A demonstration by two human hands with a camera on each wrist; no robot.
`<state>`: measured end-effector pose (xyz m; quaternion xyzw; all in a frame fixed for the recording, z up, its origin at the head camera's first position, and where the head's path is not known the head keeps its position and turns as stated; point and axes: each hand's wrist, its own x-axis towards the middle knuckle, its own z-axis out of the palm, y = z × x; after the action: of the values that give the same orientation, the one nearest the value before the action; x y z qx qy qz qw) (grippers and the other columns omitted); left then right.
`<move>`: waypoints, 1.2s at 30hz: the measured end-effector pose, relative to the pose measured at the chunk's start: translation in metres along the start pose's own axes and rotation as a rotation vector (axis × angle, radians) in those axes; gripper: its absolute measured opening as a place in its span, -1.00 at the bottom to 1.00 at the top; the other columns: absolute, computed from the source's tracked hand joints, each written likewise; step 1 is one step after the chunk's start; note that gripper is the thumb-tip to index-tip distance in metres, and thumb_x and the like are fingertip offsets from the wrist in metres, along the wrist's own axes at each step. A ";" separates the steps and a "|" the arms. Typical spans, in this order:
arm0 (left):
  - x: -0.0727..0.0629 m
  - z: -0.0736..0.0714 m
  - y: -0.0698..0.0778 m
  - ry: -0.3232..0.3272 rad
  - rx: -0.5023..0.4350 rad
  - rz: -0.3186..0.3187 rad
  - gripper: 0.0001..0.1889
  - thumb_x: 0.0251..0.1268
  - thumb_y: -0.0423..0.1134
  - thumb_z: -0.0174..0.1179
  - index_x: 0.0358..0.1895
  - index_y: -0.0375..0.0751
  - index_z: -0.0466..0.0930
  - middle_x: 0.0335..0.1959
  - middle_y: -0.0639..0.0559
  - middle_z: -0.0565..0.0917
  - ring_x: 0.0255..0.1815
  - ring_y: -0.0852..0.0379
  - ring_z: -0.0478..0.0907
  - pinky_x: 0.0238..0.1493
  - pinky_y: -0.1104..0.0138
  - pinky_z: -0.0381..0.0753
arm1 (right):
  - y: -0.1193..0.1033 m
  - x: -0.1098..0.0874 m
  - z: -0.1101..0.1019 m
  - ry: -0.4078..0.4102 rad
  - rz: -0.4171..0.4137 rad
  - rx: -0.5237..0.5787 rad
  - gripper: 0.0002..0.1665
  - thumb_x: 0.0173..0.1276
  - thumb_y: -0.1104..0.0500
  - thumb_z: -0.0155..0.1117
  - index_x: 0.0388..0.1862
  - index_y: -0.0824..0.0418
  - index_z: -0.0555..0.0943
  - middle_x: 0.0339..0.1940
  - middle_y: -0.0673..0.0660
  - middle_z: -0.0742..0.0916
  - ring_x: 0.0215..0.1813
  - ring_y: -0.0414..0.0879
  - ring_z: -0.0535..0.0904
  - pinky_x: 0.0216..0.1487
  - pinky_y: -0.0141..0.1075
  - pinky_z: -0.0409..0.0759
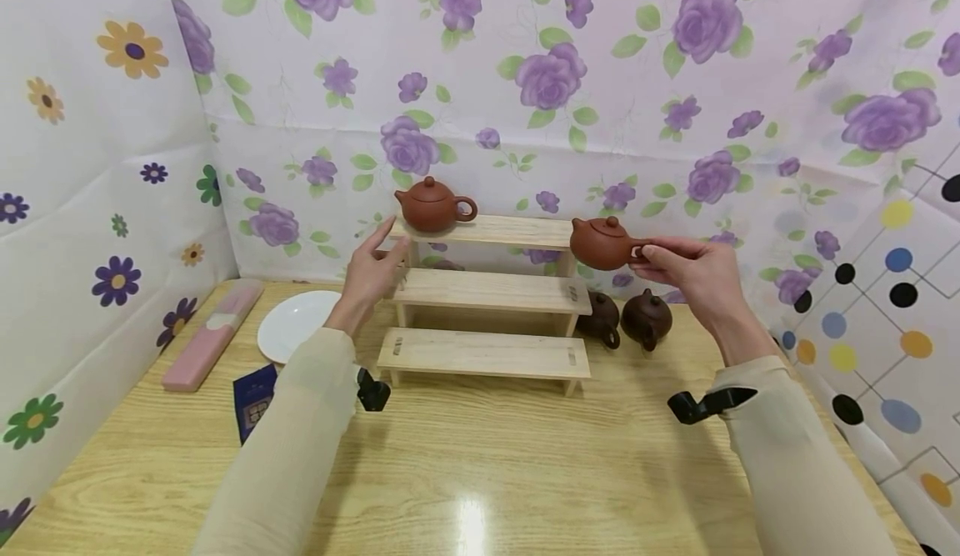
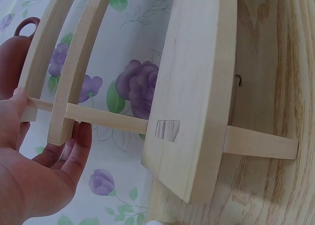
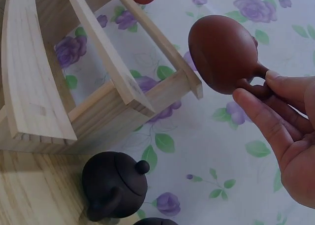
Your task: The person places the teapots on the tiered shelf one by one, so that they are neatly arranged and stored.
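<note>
Presently, two arms in pale sleeves (image 1: 802, 456), both reaching forward over the worktop (image 1: 420, 464).

Right grip (image 1: 693, 277): raised, forearm slanting inward, hand turned left; thumb and fingers drawn together, pinching the handle of a reddish-brown teapot (image 1: 600, 246).

That teapot: held in the air just beside the right end of the top shelf (image 1: 517, 229), spout to the left.

Left grip (image 1: 371, 271): raised at the left end of a three-tier wooden stand (image 1: 480, 354); thumb and fingers parted, thumb at the top shelf's end, fingers partly hidden by the boards. I cannot tell whether it has firm hold of the wood.

Second red-brown pot (image 1: 429, 207): one, upright on the top shelf, at its left end, handle to the right.

Dark teapots (image 1: 647, 319): two, on the worktop, by the stand's right side.

Further left: white plate (image 1: 296, 327), long pink case (image 1: 213, 339), dark blue packet (image 1: 253, 398) partly behind the left sleeve.
</note>
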<state>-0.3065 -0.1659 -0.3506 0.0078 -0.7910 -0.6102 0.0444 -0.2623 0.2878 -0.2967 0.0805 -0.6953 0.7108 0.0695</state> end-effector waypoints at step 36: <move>0.000 0.000 0.000 0.001 -0.015 0.005 -0.32 0.60 0.22 0.12 0.68 0.43 0.15 0.13 -0.19 0.60 -0.71 0.32 0.25 -0.59 0.42 0.38 | -0.018 0.057 0.050 -0.069 -0.011 -0.014 -0.77 0.44 0.33 0.44 0.03 0.37 0.81 -0.22 0.09 0.88 -0.17 -0.06 0.87 -0.06 -0.23 0.80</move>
<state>-0.3061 -0.1663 -0.3507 0.0061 -0.7864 -0.6160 0.0465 -0.3133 0.2374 -0.2659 0.1084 -0.7019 0.7022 0.0501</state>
